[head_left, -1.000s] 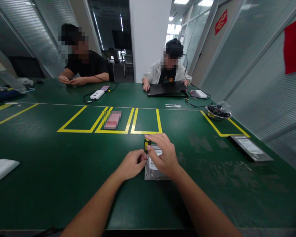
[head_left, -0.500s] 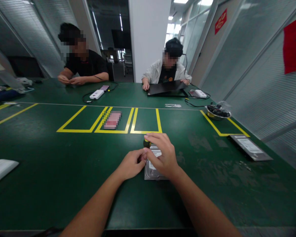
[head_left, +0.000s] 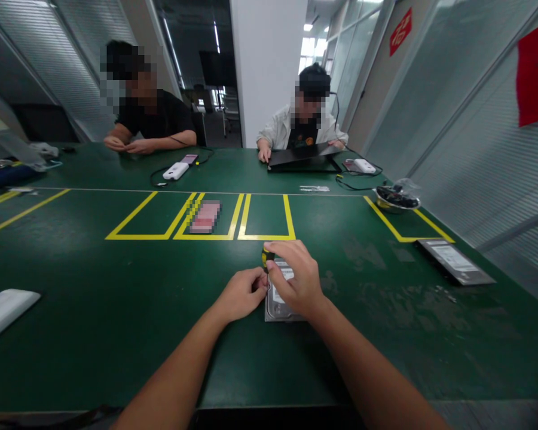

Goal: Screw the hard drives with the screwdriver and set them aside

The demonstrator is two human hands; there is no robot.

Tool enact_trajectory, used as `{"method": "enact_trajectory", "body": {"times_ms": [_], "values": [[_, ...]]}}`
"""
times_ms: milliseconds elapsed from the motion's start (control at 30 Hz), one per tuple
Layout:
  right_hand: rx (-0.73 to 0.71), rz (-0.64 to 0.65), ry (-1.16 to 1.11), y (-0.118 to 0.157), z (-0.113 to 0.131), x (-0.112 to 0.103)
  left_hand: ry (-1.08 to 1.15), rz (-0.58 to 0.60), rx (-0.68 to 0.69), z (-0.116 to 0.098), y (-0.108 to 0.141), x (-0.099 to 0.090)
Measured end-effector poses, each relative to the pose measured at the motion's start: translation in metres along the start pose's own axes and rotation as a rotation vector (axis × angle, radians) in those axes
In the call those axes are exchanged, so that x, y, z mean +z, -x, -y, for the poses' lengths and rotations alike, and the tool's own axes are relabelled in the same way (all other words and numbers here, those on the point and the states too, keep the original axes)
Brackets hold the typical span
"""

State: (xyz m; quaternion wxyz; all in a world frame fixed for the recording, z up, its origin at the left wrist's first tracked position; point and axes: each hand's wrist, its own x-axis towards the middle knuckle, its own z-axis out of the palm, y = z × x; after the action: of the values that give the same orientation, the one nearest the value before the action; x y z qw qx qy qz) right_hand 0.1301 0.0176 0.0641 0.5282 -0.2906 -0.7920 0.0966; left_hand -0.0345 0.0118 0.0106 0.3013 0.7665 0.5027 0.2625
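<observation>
A silver hard drive [head_left: 280,307] with a white label lies flat on the green table [head_left: 116,322], in front of me. My right hand [head_left: 298,278] is over its upper part, with thumb and fingers round the yellow-and-black handle of a small screwdriver [head_left: 266,256], held upright at the drive's left edge. Close against that same edge, my left hand [head_left: 243,294] has its fingers pinched together below the handle. What lies between those fingertips is too small to make out.
Another drive [head_left: 457,261] lies at the right, with small loose pieces nearby. A bowl of black parts [head_left: 397,198] stands behind it. A phone [head_left: 205,217] lies between yellow tape lines. Two people sit across the table, one holding a black panel [head_left: 302,157]. A white object [head_left: 6,310] is at left.
The screwdriver handle shows more of its yellow side, and my right hand's fingers have shifted slightly on it. The camera view has moved a little.
</observation>
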Motion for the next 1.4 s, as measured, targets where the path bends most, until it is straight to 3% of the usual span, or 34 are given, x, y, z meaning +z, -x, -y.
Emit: {"method": "enact_trajectory", "body": {"times_ms": [333, 867, 1133, 1400], "values": [[0.000, -0.017, 0.053, -0.002, -0.005, -0.001, -0.055, 0.011, 0.036, 0.003, -0.004, 0.000], [0.041, -0.099, 0.075, -0.001, -0.010, 0.000, -0.163, 0.295, 0.043, -0.003, -0.026, -0.019], [0.009, -0.074, 0.080, -0.002, -0.006, 0.000, -0.153, 0.209, 0.121, 0.006, -0.018, -0.014], [0.036, -0.074, 0.073, -0.001, -0.007, 0.001, -0.139, 0.250, 0.089, 0.004, -0.021, -0.018]]}}
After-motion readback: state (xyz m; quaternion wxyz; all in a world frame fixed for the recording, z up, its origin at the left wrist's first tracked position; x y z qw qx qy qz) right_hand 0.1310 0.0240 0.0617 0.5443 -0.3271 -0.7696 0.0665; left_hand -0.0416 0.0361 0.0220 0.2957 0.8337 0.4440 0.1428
